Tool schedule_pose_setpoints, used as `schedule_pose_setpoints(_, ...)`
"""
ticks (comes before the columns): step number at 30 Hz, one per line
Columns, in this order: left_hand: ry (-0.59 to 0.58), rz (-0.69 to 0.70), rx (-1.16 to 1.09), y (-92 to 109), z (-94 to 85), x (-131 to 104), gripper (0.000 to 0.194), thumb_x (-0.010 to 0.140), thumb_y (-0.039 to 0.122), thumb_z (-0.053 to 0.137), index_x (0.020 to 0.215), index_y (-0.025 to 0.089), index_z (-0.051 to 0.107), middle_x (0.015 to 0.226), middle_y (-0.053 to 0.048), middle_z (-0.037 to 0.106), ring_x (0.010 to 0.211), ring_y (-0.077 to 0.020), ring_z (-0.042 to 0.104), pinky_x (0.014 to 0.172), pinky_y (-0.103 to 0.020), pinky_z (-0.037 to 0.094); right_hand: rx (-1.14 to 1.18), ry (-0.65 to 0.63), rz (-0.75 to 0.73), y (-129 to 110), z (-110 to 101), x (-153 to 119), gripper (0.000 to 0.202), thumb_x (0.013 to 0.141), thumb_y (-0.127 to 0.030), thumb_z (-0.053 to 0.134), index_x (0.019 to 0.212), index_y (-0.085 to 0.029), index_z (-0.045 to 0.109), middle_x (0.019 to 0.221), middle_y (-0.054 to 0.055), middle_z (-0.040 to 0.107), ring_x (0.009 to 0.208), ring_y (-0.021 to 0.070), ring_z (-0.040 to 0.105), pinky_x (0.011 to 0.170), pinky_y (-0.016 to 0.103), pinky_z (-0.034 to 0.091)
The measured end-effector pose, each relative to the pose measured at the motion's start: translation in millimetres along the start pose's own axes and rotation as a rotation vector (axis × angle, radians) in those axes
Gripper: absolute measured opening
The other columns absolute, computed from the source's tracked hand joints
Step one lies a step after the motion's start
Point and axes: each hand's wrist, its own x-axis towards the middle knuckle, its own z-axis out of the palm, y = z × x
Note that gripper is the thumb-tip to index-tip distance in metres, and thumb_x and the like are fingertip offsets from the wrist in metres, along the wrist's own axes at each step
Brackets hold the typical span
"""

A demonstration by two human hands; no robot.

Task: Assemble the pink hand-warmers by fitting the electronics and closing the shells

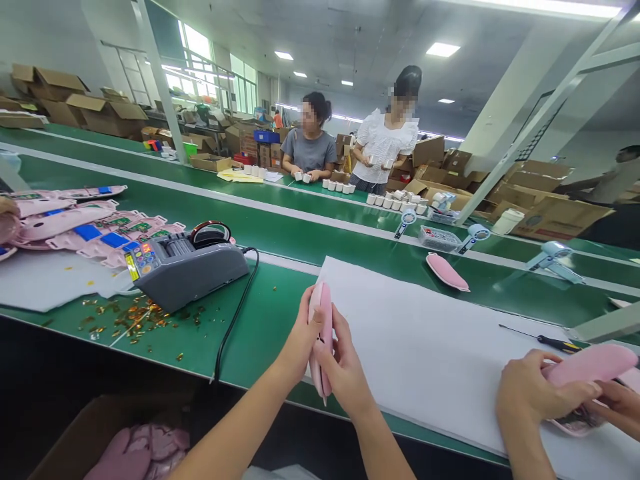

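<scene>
Fingers of the left hand [303, 330] wrapped along one side of a pink case [327, 313]; fingers of the right hand [347, 363] on the other side, thumb pressed near the middle. Both hands hold the case between them, on edge, its long seam facing the wearer. It sits over the near left corner of a white sheet [415, 333]; whether it touches the sheet, cannot tell.

Sheet lies on a green desk [273, 333]. Left of the hands: grey tape dispenser [195, 273], lit display, black cable [237, 310] running over the desk's near edge. Amber scraps [145, 320] scattered beside it. Farther left, a heap of pink shells [85, 223] with blue pieces and green boards. Below the desk, a box of more pink parts [145, 450].

Right: a co-worker's hands [533, 393] hold a pink shell [595, 365] above another part; screwdriver [555, 343] just beyond. Past the sheet's far edge, a second pink case [447, 271], then pale blue round-headed devices [553, 257] and a clear tub [440, 238].

Across the desk: one person in grey [310, 150], one in white [385, 140], small white items [395, 200] before them.
</scene>
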Motion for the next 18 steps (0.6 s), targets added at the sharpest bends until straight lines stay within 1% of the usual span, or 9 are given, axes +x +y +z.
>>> schedule_pose_setpoints(2,-0.055,0.006,0.006,-0.4,-4.4,1.3,0.086,0.066,0.076,0.053,0.135,0.029,0.036,0.114,-0.009,0.056,0.094,-0.0243,0.057,0.070,-0.032,0.048,0.039,-0.037,0.025,-3.0,-3.7,-1.3,0.065,0.083,-0.041,0.061,0.142,-0.032,0.036,0.146,0.004,0.036,0.132,0.0229,0.038,0.106,0.036,0.038)
schedule_pose_setpoints(5,-0.117,0.037,-0.009,-0.5,-8.1,2.8,0.089,0.062,0.078,0.053,0.135,0.028,0.039,0.114,-0.008,0.058,0.100,-0.0248,0.056,0.080,-0.034,0.047,0.167,-0.072,0.067,-6.0,-6.7,-1.7,0.066,0.083,-0.044,0.061,0.143,-0.032,0.034,0.147,0.004,0.037,0.126,0.0237,0.046,0.101,0.036,0.044)
schedule_pose_setpoints(8,-0.133,0.065,-0.031,1.4,-7.4,1.7,0.088,0.063,0.075,0.054,0.135,0.027,0.042,0.116,-0.008,0.059,0.104,-0.0250,0.055,0.088,-0.034,0.044,0.315,-0.083,0.080,-6.4,-9.1,-0.8,0.066,0.082,-0.047,0.063,0.141,-0.031,0.037,0.142,0.005,0.045,0.118,0.0247,0.053,0.092,0.036,0.050)
schedule_pose_setpoints(11,-0.121,0.065,-0.073,4.9,-5.5,-0.6,0.089,0.062,0.073,0.056,0.136,0.026,0.041,0.119,-0.009,0.058,0.107,-0.0264,0.054,0.090,-0.035,0.044,0.420,-0.092,0.083,-5.6,-12.6,0.1,0.058,0.082,-0.045,0.064,0.136,-0.033,0.046,0.139,0.003,0.050,0.114,0.0243,0.056,0.090,0.035,0.051)
schedule_pose_setpoints(14,-0.120,0.044,-0.106,8.0,-5.6,-1.6,0.088,0.063,0.073,0.057,0.135,0.025,0.042,0.122,-0.010,0.058,0.109,-0.0268,0.054,0.092,-0.035,0.044,0.454,-0.084,0.084,-5.1,-15.8,-0.1,0.051,0.085,-0.044,0.061,0.133,-0.031,0.050,0.135,0.003,0.054,0.112,0.0237,0.058,0.090,0.034,0.050)
schedule_pose_setpoints(18,-0.151,0.041,-0.126,10.1,-8.8,-2.0,0.088,0.062,0.073,0.056,0.133,0.024,0.043,0.122,-0.012,0.058,0.111,-0.0283,0.054,0.094,-0.037,0.043,0.421,-0.076,0.083,-6.3,-16.8,-1.9,0.050,0.085,-0.045,0.061,0.131,-0.029,0.051,0.132,0.004,0.056,0.112,0.0243,0.057,0.093,0.035,0.049)
